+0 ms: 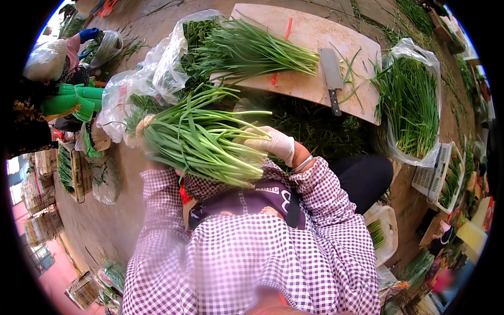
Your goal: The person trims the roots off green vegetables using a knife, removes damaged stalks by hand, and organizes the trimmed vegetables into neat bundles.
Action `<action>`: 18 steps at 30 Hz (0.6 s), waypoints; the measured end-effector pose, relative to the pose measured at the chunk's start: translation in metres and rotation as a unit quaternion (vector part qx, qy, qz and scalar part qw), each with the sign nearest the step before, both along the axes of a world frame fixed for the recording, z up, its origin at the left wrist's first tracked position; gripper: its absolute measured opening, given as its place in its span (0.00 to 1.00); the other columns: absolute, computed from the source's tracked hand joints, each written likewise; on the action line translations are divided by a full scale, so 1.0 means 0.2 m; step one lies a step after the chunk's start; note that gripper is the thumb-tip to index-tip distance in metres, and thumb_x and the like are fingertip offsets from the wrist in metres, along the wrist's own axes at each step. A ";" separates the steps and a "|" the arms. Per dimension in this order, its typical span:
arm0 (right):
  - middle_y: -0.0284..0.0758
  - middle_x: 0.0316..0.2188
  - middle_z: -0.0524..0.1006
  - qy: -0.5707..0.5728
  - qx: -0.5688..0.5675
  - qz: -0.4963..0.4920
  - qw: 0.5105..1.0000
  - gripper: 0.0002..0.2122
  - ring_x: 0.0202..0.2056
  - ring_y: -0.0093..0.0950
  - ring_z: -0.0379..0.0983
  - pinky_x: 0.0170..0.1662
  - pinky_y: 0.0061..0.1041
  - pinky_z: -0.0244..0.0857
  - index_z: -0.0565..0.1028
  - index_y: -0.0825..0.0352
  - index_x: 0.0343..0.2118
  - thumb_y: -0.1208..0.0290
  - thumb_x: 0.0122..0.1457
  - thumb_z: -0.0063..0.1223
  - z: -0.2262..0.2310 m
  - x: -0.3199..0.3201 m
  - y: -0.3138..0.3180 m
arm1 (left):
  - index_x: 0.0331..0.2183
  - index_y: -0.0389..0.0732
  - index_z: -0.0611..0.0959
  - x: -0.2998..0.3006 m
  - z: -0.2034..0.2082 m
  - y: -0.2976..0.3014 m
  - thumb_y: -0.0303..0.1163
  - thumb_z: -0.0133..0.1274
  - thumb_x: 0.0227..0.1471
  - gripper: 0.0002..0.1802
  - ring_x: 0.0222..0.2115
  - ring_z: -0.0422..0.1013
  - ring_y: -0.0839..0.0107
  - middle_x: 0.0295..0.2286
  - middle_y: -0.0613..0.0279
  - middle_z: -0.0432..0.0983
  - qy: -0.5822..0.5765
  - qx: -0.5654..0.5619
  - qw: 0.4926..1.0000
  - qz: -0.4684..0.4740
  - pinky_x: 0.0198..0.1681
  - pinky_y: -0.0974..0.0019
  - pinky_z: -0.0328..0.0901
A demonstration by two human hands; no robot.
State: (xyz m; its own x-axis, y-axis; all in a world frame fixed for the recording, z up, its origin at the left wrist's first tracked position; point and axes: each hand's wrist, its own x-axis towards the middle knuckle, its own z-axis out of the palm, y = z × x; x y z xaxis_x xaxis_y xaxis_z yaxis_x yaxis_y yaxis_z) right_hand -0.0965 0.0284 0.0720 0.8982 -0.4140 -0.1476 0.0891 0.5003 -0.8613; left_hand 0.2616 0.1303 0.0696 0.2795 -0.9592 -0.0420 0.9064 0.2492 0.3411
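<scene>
A loose bunch of garlic chives (199, 136) is held up before my chest, leafy tips to the left and pale stem ends to the right. My left hand (145, 126) is closed round the leafy end; mostly its fingers show past the leaves. At the pale ends, my right hand (275, 145), in a thin whitish glove, has its fingers closed on some stems. Beyond them, a second pile of chives (257, 50) lies on a pale board (299, 31), across a red tie strip (289, 29). To its right rests a cleaver (331, 73) with a black handle.
Clear plastic bags (157, 68) with greens stand left of the board. On the right, an open bag of chives (412, 105) rests by a white crate (430, 173). Dark loose leaves (320, 131) lie below the board's near edge. A white tub (388, 231) stands at my right.
</scene>
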 end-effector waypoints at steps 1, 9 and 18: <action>0.31 0.31 0.77 0.046 -0.018 0.003 0.999 0.11 0.31 0.20 0.71 0.35 0.20 0.66 0.76 0.71 0.37 0.67 0.58 0.54 0.00 0.00 0.00 | 0.23 0.46 0.66 0.02 -0.02 0.00 0.29 0.47 0.51 0.08 0.30 0.61 0.77 0.25 0.72 0.61 -0.011 0.008 1.000 0.014 0.43 0.70 0.58; 0.25 0.18 0.70 0.165 -0.001 -0.047 0.985 0.10 0.19 0.14 0.61 0.22 0.14 0.55 0.75 0.66 0.28 0.66 0.61 0.49 -0.03 -0.11 -0.03 | 0.25 0.44 0.69 0.10 -0.10 0.07 0.30 0.46 0.51 0.05 0.32 0.64 0.74 0.26 0.69 0.65 -0.026 0.026 0.999 0.030 0.44 0.69 0.60; 0.31 0.23 0.77 0.117 -0.042 -0.115 0.986 0.14 0.22 0.19 0.69 0.29 0.16 0.62 0.79 0.67 0.34 0.61 0.61 0.46 0.05 -0.45 -0.13 | 0.25 0.43 0.70 0.05 -0.09 0.09 0.29 0.45 0.51 0.04 0.32 0.64 0.73 0.26 0.67 0.65 -0.118 0.134 0.968 0.175 0.44 0.68 0.61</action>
State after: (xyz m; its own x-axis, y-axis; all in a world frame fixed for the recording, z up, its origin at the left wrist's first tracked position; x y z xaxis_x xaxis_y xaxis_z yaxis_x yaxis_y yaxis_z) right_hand -0.1872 0.0018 0.0818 0.7245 -0.6224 -0.2960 -0.0147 0.4155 -0.9095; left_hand 0.2720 0.1474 0.0521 0.6182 -0.7671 -0.1713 0.6711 0.4016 0.6232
